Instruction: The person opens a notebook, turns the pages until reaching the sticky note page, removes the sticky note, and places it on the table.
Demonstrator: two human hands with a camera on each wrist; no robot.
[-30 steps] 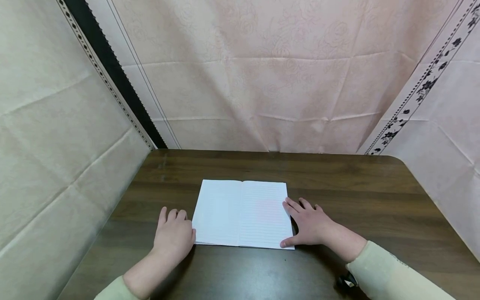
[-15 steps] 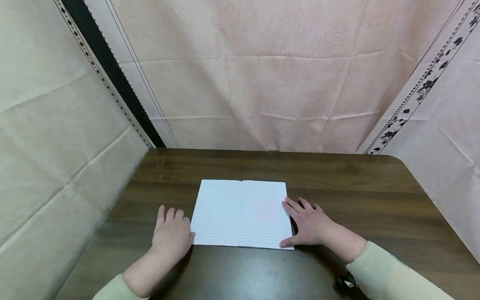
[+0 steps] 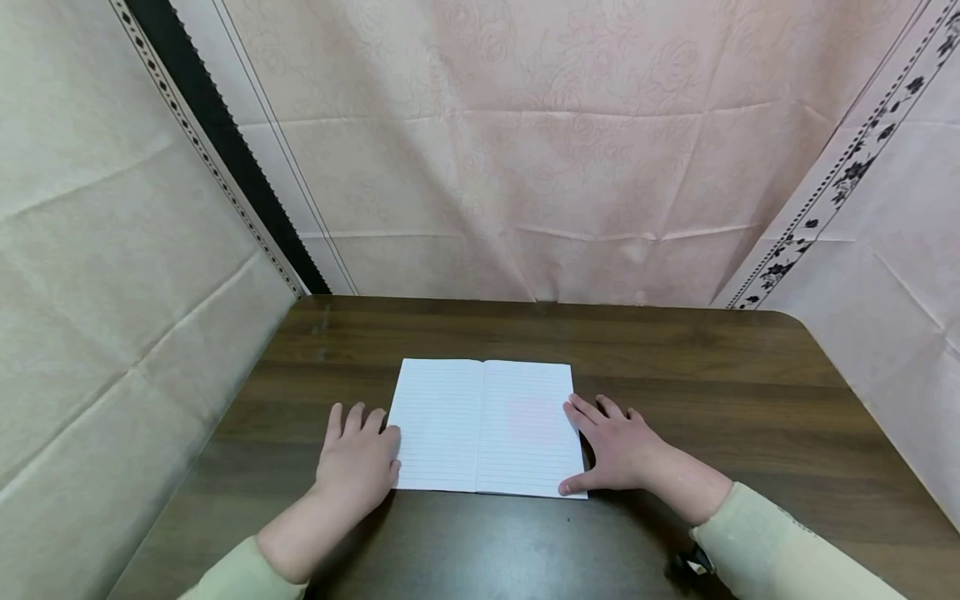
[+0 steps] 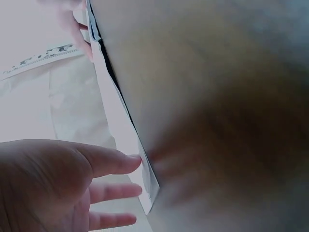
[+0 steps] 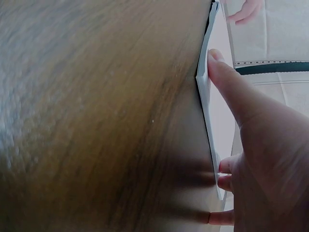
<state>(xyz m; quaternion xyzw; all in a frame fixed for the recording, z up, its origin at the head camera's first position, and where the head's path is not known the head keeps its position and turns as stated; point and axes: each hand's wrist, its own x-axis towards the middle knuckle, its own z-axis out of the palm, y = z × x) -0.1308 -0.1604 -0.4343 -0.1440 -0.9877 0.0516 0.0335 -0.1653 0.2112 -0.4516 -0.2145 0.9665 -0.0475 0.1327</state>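
An open notebook (image 3: pixel 480 429) lies flat on the table in the head view, with ruled lines on both pages. My left hand (image 3: pixel 358 458) is at its left edge, fingers extended and slightly spread. In the left wrist view the left thumb (image 4: pixel 116 163) is at the notebook's edge near a corner. My right hand (image 3: pixel 615 446) rests spread along the right edge, its thumb on the lower right corner. The right wrist view shows that thumb (image 5: pixel 224 72) lying on the page, with other fingertips touching the far part of the edge.
The dark wooden table (image 3: pixel 480 550) extends around the notebook on all sides. A pale patterned cloth (image 3: pixel 525 167) hangs behind it, with more cloth at both sides. A small black object (image 3: pixel 693 562) shows beside the right sleeve.
The left page looked blank a second ago and shows ruled lines now. My left hand has shifted right, onto the page's left edge, its fingers straighter. The right hand stays put.
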